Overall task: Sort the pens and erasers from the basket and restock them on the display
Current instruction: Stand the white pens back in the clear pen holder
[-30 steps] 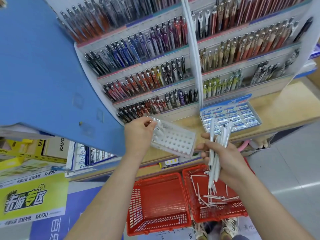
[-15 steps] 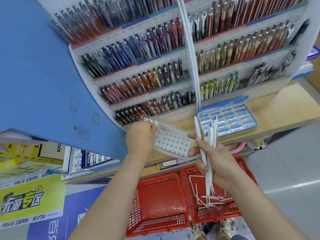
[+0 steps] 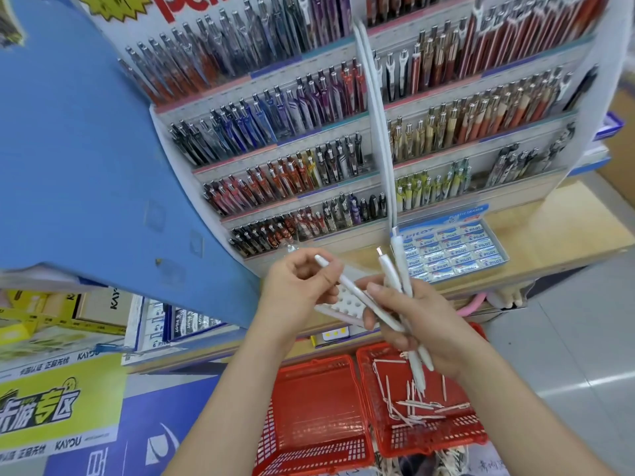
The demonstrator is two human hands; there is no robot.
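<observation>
Item 1: left hand (image 3: 295,290), grip closed; thumb and fingers pinch the upper end of a single white pen (image 3: 354,290), which slants down to the right and into the right hand

Item 2: right hand (image 3: 422,321), grip curled round a bundle of white pens (image 3: 386,269), clip ends up, lower ends hanging over the baskets

Item 3: perforated white tray (image 3: 347,305), just behind both hands; cannot tell which hand supports it

Item 4: right red basket (image 3: 443,441), on the floor below the hands, holding loose white pens (image 3: 419,405)

Item 5: left red basket (image 3: 309,451), touching the right one

Item 6: box of erasers (image 3: 453,252), blue and white wrappers, on the wooden tabletop (image 3: 556,235) just beyond the right hand

Item 7: pen display (image 3: 309,156), tiered rows of clipped pens, rising behind the tabletop
</observation>
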